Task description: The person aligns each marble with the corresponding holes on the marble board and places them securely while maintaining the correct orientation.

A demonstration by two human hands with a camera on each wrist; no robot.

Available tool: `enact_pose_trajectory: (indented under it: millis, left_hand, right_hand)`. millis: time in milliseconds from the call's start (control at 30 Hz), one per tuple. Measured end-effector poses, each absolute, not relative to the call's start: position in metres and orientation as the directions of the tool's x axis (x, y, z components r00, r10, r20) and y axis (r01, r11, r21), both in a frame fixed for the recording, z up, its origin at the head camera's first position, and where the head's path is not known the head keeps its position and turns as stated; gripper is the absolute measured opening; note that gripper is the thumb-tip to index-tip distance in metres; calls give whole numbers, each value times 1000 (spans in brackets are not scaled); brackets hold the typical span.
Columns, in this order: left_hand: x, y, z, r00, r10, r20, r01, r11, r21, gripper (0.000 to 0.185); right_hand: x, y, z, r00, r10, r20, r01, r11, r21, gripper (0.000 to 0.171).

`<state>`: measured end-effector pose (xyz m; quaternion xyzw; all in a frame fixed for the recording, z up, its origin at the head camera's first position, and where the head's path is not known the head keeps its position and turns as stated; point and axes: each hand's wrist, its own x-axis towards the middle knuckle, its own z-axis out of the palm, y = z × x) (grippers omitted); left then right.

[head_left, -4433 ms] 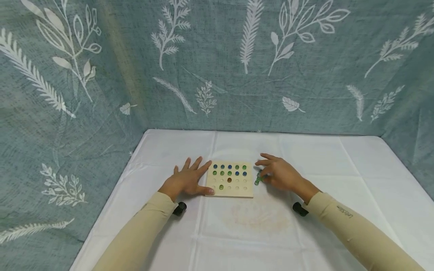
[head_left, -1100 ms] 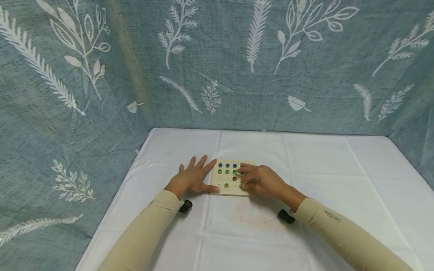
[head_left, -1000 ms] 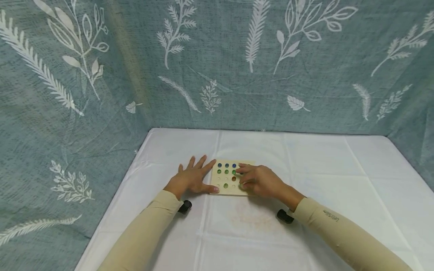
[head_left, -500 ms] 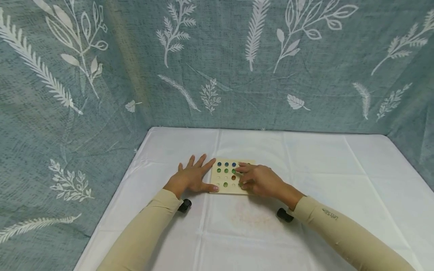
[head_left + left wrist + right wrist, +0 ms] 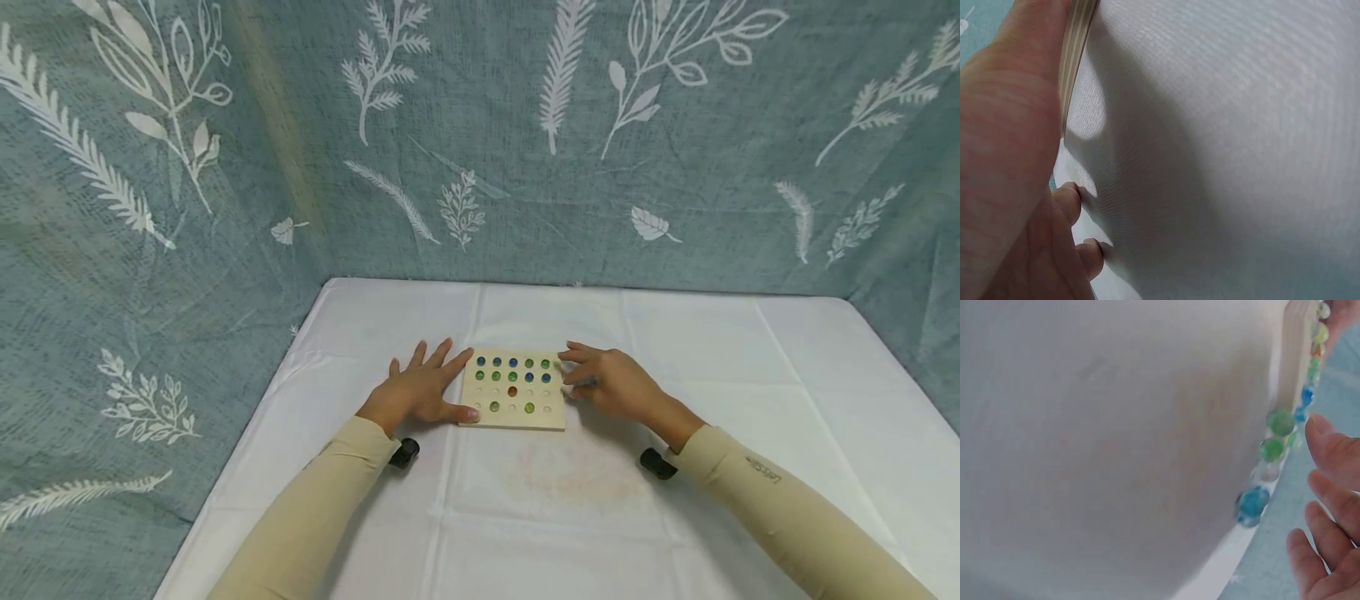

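A pale wooden board (image 5: 543, 421) with rows of round hollows lies on the table. Glass marbles fill its two far rows in blue and green. An orange-brown marble (image 5: 512, 391) sits in the third row, and two green ones, one a green marble (image 5: 529, 408) toward the right, in the nearest row. My left hand (image 5: 420, 392) is spread at the board's left side, thumb on the near corner. Just off the right edge hovers my right hand (image 5: 615, 383), fingers loosely bent and holding nothing. Beneath it, the right wrist view shows loose green marbles (image 5: 1280, 422) and a blue marble (image 5: 1254, 501).
A white cloth (image 5: 555, 517) covers the table. Behind and to the left hangs a blue-green curtain (image 5: 480, 125) with white leaf prints. Black wrist cameras (image 5: 658, 463) sit under both beige sleeves (image 5: 795, 508).
My right hand has let go of a green marble in the nearest row and moved right, off the board. The left hand keeps its place on the board.
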<state>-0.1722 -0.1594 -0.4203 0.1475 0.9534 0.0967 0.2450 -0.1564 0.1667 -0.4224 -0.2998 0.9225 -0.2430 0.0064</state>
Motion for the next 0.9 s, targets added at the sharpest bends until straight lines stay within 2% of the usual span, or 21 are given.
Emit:
enact_pose_trajectory:
  millis: [600, 900]
  left_hand:
    - [-170, -158, -416, -829, 333, -449, 233, 936, 264, 107]
    - [-169, -157, -413, -832, 329, -446, 229, 937, 264, 106]
  right_hand:
    - [-166, 194, -425, -858, -503, 108, -500, 768, -399, 21]
    - [-176, 194, -430, -901, -424, 87, -420, 809, -412, 13]
